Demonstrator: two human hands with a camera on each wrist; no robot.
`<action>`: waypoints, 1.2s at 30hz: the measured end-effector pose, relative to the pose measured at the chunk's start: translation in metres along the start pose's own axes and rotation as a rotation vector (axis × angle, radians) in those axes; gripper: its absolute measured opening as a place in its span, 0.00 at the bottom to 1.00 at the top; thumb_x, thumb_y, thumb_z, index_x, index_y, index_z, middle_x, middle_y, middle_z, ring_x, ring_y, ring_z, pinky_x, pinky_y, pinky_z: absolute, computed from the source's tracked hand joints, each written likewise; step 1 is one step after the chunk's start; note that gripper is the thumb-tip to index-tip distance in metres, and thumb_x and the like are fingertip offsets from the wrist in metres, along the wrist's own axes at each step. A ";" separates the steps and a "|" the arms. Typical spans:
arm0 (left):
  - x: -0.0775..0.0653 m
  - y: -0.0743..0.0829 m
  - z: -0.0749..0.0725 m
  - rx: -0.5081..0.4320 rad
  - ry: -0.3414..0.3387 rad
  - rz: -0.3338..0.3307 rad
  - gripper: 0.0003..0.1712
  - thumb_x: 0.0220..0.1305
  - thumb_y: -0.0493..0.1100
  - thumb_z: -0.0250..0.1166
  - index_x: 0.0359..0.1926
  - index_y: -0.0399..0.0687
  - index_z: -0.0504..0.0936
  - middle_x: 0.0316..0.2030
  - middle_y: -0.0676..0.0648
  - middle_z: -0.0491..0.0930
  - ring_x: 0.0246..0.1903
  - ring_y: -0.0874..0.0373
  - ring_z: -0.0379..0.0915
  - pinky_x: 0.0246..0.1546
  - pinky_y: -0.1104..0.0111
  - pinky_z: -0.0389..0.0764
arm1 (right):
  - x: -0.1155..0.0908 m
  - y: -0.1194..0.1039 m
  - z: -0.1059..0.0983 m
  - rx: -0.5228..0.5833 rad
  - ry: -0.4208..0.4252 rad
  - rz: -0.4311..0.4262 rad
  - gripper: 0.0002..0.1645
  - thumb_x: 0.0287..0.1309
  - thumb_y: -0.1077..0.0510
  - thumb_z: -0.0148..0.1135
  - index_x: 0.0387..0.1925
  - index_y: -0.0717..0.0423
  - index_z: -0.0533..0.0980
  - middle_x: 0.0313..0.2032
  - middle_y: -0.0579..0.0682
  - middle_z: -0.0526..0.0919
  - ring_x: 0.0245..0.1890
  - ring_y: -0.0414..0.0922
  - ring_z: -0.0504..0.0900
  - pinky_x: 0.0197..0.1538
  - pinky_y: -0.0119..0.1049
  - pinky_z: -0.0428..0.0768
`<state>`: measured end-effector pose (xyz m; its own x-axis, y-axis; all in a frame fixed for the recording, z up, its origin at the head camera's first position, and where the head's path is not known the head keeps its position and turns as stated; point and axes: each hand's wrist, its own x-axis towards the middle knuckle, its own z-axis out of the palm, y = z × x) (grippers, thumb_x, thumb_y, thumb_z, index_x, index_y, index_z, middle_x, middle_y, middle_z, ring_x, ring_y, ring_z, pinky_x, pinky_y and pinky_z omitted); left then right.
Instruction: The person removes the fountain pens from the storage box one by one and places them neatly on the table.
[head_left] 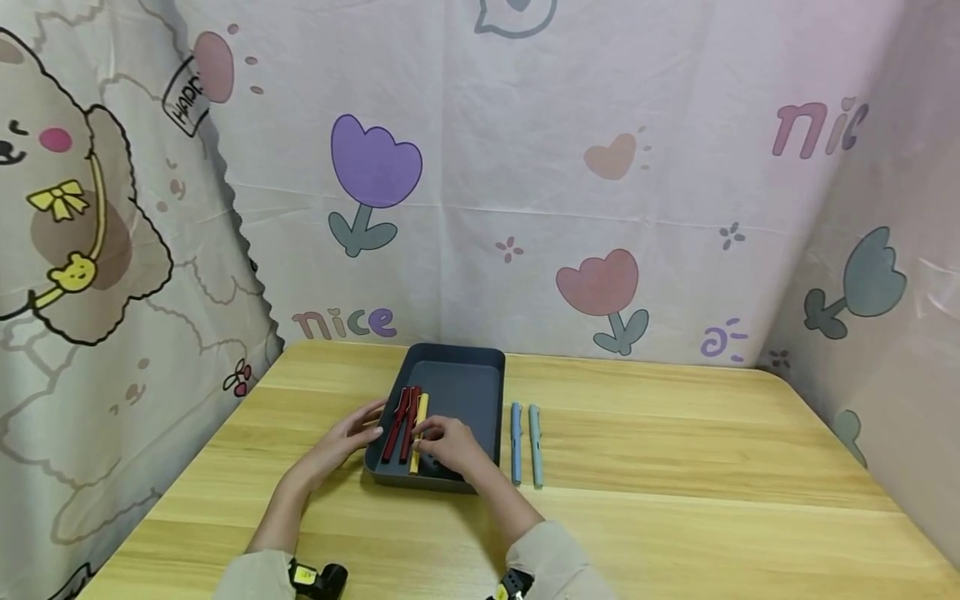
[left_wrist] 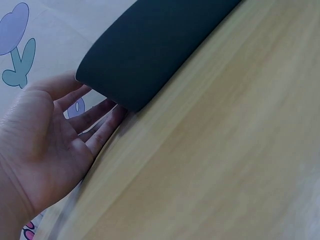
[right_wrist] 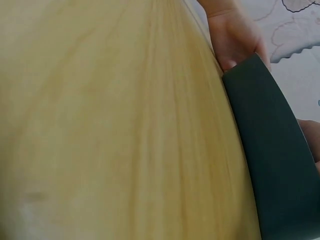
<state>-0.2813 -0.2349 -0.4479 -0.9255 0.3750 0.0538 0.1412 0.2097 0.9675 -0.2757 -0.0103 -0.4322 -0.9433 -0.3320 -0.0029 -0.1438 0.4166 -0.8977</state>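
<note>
A dark grey tray lies on the table with two dark red pens and a yellow pen side by side in its left part. My right hand reaches over the tray's near right part and pinches the yellow pen between thumb and fingers. In the right wrist view, the tray wall hides most of that hand. Against the tray's left side rests my left hand, its fingers extended. The left wrist view shows this hand with fingertips at the tray's outer wall.
Just right of the tray, a blue pen and a pale teal pen lie roughly parallel on the wooden table. A printed curtain hangs behind the table and along both sides.
</note>
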 end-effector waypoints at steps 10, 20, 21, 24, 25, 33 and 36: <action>0.001 -0.001 -0.001 -0.015 0.002 0.013 0.32 0.67 0.44 0.54 0.70 0.46 0.55 0.65 0.32 0.53 0.64 0.38 0.46 0.59 0.45 0.53 | 0.001 0.000 0.001 -0.060 0.010 -0.015 0.05 0.55 0.60 0.63 0.35 0.53 0.81 0.26 0.43 0.76 0.25 0.39 0.74 0.28 0.33 0.73; 0.001 0.000 0.000 -0.006 -0.003 0.021 0.32 0.68 0.44 0.54 0.69 0.45 0.55 0.64 0.32 0.54 0.64 0.38 0.47 0.59 0.46 0.54 | 0.001 0.000 0.000 -0.139 0.007 -0.040 0.05 0.52 0.57 0.66 0.32 0.52 0.79 0.22 0.43 0.75 0.20 0.40 0.71 0.22 0.32 0.70; 0.001 0.000 0.000 -0.006 -0.002 0.022 0.32 0.68 0.44 0.54 0.69 0.45 0.55 0.64 0.32 0.54 0.63 0.38 0.47 0.59 0.46 0.54 | 0.001 0.000 0.000 -0.155 0.006 -0.048 0.05 0.52 0.57 0.67 0.32 0.51 0.79 0.21 0.43 0.75 0.20 0.39 0.71 0.22 0.32 0.69; 0.001 0.000 0.000 -0.002 -0.008 0.029 0.32 0.68 0.44 0.53 0.69 0.44 0.54 0.64 0.30 0.53 0.63 0.37 0.47 0.58 0.46 0.54 | 0.001 -0.001 0.001 -0.182 0.002 -0.063 0.06 0.51 0.57 0.68 0.32 0.51 0.79 0.20 0.43 0.73 0.18 0.39 0.69 0.20 0.31 0.68; 0.001 0.000 0.000 -0.005 -0.006 0.027 0.32 0.68 0.44 0.54 0.69 0.44 0.55 0.64 0.30 0.53 0.63 0.37 0.47 0.58 0.45 0.54 | 0.000 -0.002 0.001 -0.191 0.002 -0.067 0.06 0.50 0.57 0.68 0.32 0.52 0.79 0.19 0.44 0.73 0.17 0.39 0.68 0.20 0.30 0.67; -0.002 0.002 0.001 -0.009 0.000 0.023 0.32 0.67 0.42 0.54 0.69 0.44 0.55 0.64 0.30 0.53 0.64 0.37 0.46 0.58 0.45 0.53 | 0.001 -0.003 0.002 -0.260 0.004 -0.062 0.10 0.48 0.56 0.70 0.32 0.52 0.77 0.20 0.44 0.71 0.18 0.39 0.67 0.20 0.30 0.66; -0.002 0.002 0.000 -0.010 -0.001 0.022 0.32 0.67 0.43 0.54 0.69 0.44 0.55 0.64 0.30 0.53 0.64 0.37 0.46 0.58 0.45 0.53 | 0.001 -0.004 0.002 -0.286 0.001 -0.061 0.11 0.47 0.56 0.71 0.31 0.52 0.76 0.22 0.44 0.70 0.20 0.40 0.67 0.21 0.31 0.66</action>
<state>-0.2790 -0.2347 -0.4459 -0.9218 0.3804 0.0752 0.1583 0.1923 0.9685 -0.2756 -0.0137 -0.4297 -0.9306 -0.3631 0.0472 -0.2783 0.6176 -0.7356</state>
